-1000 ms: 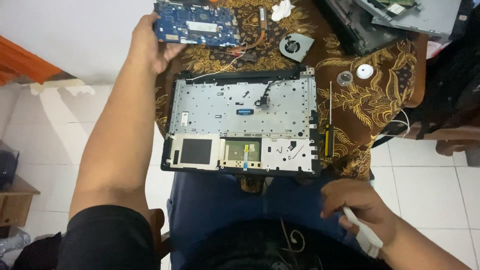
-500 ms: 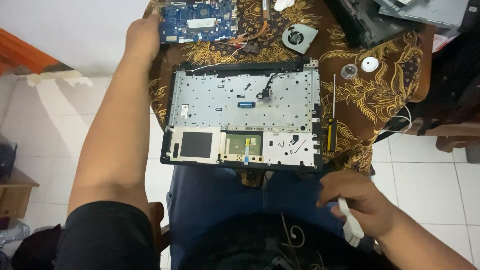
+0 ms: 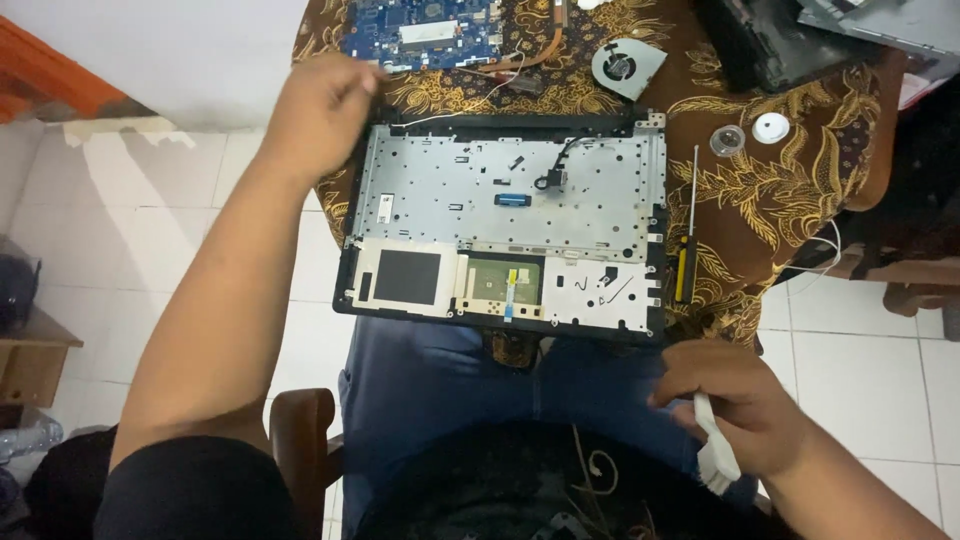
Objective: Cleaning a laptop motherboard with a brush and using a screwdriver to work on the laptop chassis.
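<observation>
a stripped laptop base (image 3: 505,215), metal plate upward, is laid across the lap and the edge of a brown patterned cloth (image 3: 790,190). judged from this, dismantling is in hand, and cleaning of the bared shell seems called for. the blue circuit board (image 3: 425,30) is set just beyond it, the left hand (image 3: 315,105) beside it, fingers curled loosely on nothing visible. the cooling fan (image 3: 627,65) and yellow-handled screwdriver (image 3: 685,235) are set nearby. the right hand (image 3: 735,400) is closed round a white brush (image 3: 715,450). no labels are legible.

A home repair corner: an opened laptop shell (image 3: 505,215), motherboard (image 3: 420,30), fan (image 3: 627,66) and screwdriver (image 3: 686,230) crowd a batik-covered desk (image 3: 790,190) over white tiled floor (image 3: 150,220).
</observation>
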